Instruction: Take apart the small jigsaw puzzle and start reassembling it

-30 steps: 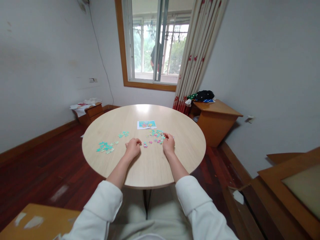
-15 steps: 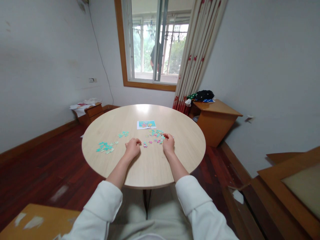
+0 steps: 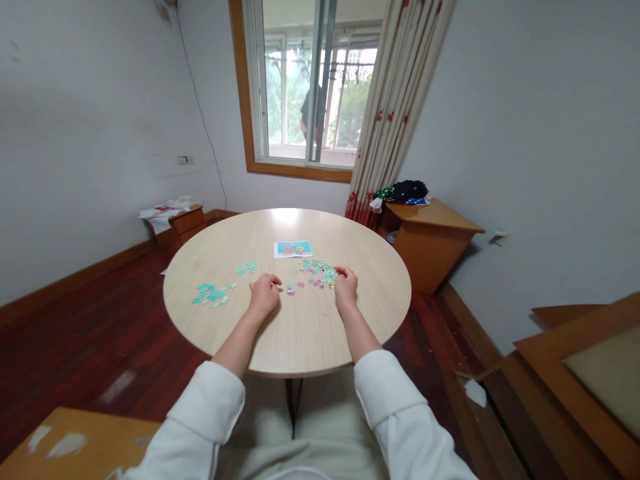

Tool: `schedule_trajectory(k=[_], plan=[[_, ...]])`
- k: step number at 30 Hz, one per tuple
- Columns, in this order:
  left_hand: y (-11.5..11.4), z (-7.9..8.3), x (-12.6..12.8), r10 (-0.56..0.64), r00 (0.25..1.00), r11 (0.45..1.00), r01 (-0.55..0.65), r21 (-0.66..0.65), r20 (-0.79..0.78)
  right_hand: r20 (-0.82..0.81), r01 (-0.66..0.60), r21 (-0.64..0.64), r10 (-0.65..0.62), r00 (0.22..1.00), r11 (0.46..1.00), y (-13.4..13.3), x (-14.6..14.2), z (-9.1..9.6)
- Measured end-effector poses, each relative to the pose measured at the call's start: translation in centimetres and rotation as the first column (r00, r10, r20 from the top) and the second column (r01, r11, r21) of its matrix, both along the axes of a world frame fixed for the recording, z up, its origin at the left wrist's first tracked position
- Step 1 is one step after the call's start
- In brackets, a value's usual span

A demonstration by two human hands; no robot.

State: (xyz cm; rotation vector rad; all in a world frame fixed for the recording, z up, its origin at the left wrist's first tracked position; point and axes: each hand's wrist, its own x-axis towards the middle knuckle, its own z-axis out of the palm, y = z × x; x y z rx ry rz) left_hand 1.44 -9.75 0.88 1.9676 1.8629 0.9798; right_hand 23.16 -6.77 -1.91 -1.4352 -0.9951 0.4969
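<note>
Colourful jigsaw pieces (image 3: 319,270) lie in a loose heap on the round table (image 3: 300,340). My right hand (image 3: 346,285) is at the heap's right edge, its thumb and fingers drawn together; what is between them, if anything, is too small to make out. Left of the heap, my left hand (image 3: 265,293) rests low over the table with curled fingers, and I cannot see what they hold. Just right of it lie a jigsaw piece with a pink figure (image 3: 291,290) and a pink piece (image 3: 301,285). Beyond the hands is a picture card (image 3: 293,249).
Teal jigsaw pieces (image 3: 211,294) are grouped at the table's left, with a smaller teal group (image 3: 247,268) nearer the middle. A wooden desk (image 3: 433,233) with cloths stands at the back right. Behind the window, a person (image 3: 306,113) is partly visible.
My right hand has shifted right, from over the heap to its right edge, uncovering more pieces. My left hand has stayed nearly in place.
</note>
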Motion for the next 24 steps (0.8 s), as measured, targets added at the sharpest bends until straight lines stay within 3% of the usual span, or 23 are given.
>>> schedule_trajectory(k=[8,17,24], plan=[[0.3,-0.3,-0.5,-0.030,0.993,0.989,0.012,0.150,0.112,-0.007,-0.003,0.029,0.003,1.000,1.000,0.0,-0.1,-0.3],[0.7,-0.9,-0.5,-0.053,0.985,0.979,0.019,0.205,0.164,-0.099,0.031,0.062,-0.024,0.995,0.998,0.7,0.7,-0.4],[0.6,-0.7,-0.5,-0.048,0.986,0.984,0.020,0.176,0.157,0.165,-0.104,0.142,0.080,0.983,0.984,-0.3,-0.5,0.3]])
